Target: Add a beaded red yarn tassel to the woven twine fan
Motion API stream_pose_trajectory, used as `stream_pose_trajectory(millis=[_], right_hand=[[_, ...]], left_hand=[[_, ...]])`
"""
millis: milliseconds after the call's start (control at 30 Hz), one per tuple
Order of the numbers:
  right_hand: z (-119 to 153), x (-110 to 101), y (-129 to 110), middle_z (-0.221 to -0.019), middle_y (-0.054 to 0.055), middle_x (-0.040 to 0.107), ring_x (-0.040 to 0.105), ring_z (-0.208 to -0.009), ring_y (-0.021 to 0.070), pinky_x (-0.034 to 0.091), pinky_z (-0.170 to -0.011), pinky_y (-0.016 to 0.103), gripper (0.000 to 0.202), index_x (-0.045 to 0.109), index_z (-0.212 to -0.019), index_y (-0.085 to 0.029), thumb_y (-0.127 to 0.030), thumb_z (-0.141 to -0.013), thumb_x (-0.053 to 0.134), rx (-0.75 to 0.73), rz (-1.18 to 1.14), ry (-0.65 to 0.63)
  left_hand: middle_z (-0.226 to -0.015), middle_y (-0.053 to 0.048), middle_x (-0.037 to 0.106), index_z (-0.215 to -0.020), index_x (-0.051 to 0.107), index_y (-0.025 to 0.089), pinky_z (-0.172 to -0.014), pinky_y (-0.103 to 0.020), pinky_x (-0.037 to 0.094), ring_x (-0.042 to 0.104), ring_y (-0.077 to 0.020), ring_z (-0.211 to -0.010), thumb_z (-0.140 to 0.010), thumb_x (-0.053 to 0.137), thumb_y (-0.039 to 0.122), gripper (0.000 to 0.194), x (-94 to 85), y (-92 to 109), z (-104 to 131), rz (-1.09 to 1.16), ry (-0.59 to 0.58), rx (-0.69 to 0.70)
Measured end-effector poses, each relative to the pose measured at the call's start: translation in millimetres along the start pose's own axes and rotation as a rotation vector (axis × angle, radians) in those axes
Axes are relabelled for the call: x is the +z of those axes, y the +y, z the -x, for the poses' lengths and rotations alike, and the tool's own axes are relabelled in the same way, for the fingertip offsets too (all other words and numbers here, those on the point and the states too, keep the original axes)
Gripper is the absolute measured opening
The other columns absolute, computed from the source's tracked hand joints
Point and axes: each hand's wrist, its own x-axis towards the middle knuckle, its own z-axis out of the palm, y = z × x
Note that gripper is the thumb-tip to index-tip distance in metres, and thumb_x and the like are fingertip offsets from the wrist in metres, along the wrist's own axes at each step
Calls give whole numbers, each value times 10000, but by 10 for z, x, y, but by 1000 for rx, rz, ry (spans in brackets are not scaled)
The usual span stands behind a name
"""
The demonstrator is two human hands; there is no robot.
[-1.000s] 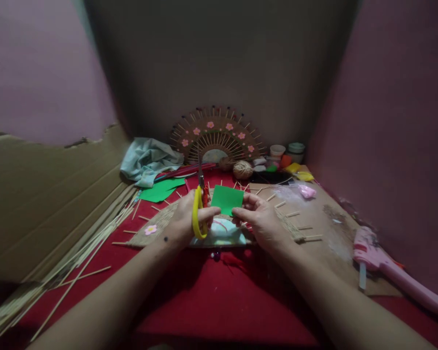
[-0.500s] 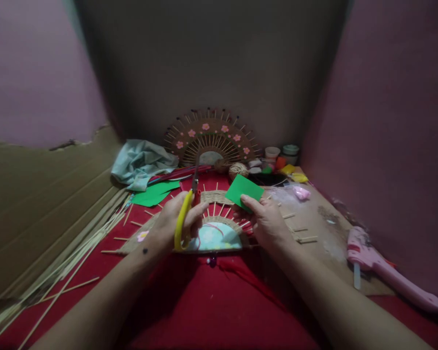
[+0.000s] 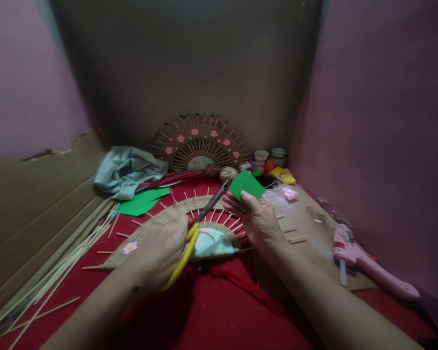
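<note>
My left hand (image 3: 164, 248) is closed round the yellow handles of a pair of scissors (image 3: 209, 206). The blades look together and point up and to the right, toward a green paper square (image 3: 246, 187). My right hand (image 3: 259, 218) pinches that square by its near corner, the thumb on top and the fingers beneath. Under both hands lies a half-round fan (image 3: 111, 262) of sticks and woven cord. It has a pale blue centre (image 3: 215, 243) and one pink flower (image 3: 130, 248) at its left.
A finished-looking fan with pink flowers (image 3: 194, 132) leans on the back wall. Around it are a blue cloth (image 3: 129, 167), green sheets (image 3: 140, 201), a twine ball (image 3: 228, 174) and small tubs (image 3: 278, 156). A pink glue gun (image 3: 372, 267) lies right; thin sticks (image 3: 54, 277) lie left.
The scissors have swung from upright to slanting right, their tips now close to the green square. My right fingers have spread out beneath the paper. The whole view has shifted slightly.
</note>
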Motion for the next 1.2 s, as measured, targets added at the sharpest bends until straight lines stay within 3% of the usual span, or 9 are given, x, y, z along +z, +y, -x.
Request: stream_pose_trajectory(millis=[233, 467, 867, 1200], right_hand=[[71, 46, 76, -744, 38, 747, 722, -712, 233, 595, -739, 405, 218, 668, -795, -167, -203, -608, 773, 26, -6, -31], [114, 52, 118, -766, 54, 742, 714, -838, 270, 582, -778, 442, 208, 666, -789, -168, -204, -607, 761, 73, -10, -41], [95, 25, 132, -815, 44, 751, 717, -753, 218, 585, -793, 417, 133, 675, -769, -163, -177, -651, 736, 54, -20, -65], [104, 2, 161, -846, 47, 754, 717, -772, 210, 590, -784, 395, 104, 692, -781, -164, -163, -680, 719, 56, -29, -85]], left_hand=[[-796, -126, 647, -810, 485, 220, -646, -344, 377, 608, -291, -746, -826, 453, 409, 192, 103, 44, 28, -287, -143, 20], [-806, -130, 645, -813, 358, 235, -561, -339, 287, 606, -317, -717, -879, 345, 425, 201, 113, 115, 35, -349, -213, -53], [-784, -112, 615, -795, 318, 240, -556, -335, 237, 538, -271, -651, -870, 302, 406, 183, 119, 143, 42, -363, -246, -69], [-795, -111, 607, -791, 313, 240, -558, -344, 248, 548, -286, -660, -781, 413, 355, 153, 104, 170, 85, -417, -284, -23]])
